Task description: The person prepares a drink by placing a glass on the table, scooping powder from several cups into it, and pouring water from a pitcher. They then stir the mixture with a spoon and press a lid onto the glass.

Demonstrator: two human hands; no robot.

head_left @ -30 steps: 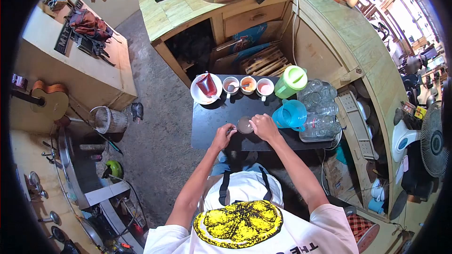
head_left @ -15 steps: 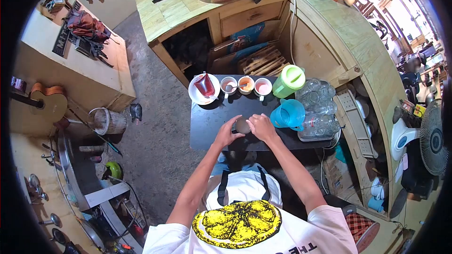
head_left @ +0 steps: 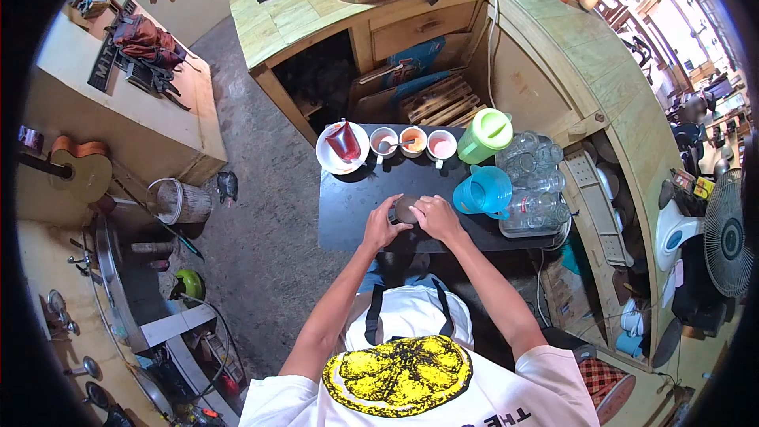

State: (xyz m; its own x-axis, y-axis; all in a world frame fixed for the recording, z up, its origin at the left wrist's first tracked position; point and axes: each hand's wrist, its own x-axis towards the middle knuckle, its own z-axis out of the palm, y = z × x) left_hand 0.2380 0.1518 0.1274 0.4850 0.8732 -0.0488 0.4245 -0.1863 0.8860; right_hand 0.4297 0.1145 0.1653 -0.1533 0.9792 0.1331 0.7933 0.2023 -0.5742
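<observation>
Glass (head_left: 406,209) gripped from both sides by left hand (head_left: 382,223) and right hand (head_left: 436,217), contents unclear; bowl (head_left: 323,156) holds red bag (head_left: 343,142).

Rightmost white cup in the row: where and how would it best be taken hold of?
The white cup is likely best gripped by its handle, from the near side: the handle juts that way over bare tabletop. The cup stands upright with pinkish contents, so keep it level. The green pitcher stands close on its right.
</observation>
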